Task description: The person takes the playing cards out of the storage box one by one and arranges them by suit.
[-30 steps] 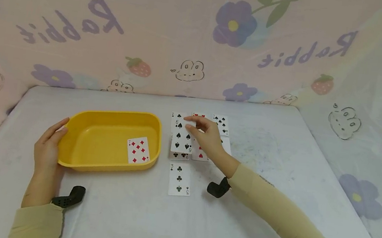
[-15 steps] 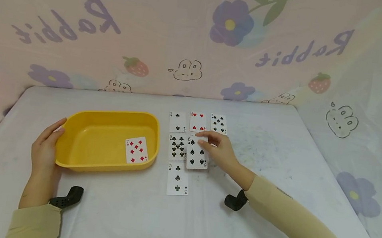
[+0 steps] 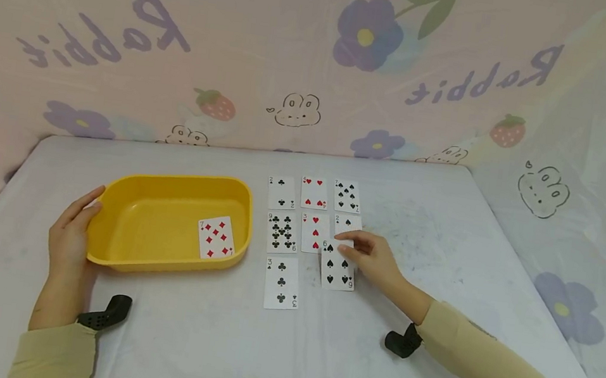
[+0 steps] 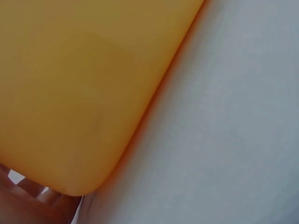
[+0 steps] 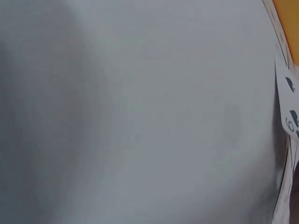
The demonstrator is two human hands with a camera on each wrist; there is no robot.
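My right hand (image 3: 371, 258) pinches the six of spades (image 3: 336, 275) by its upper edge. The card overlaps the lower part of a two of spades (image 3: 347, 223), which is partly hidden. In the right wrist view, a corner of the six (image 5: 290, 105) shows at the right edge. A yellow tray (image 3: 123, 261) stands on the left, and my left hand (image 3: 69, 235) holds its left end at the rim. Inside the tray lies a seven of diamonds (image 3: 216, 237). The left wrist view has the tray's outer wall (image 4: 93, 102) with fingers behind its corner.
Face-up cards lie in rows right of the tray: two of clubs (image 3: 281, 193), four of hearts (image 3: 314, 193), seven of spades (image 3: 347, 197), nine of clubs (image 3: 282, 232), three of hearts (image 3: 313, 232) and three of clubs (image 3: 281, 284). A white cloth (image 3: 191, 340) covers the table.
My right hand has carried the six of spades right and toward me, from over the left column to the right one, uncovering the nine of clubs and three of hearts. The left hand stays at the tray.
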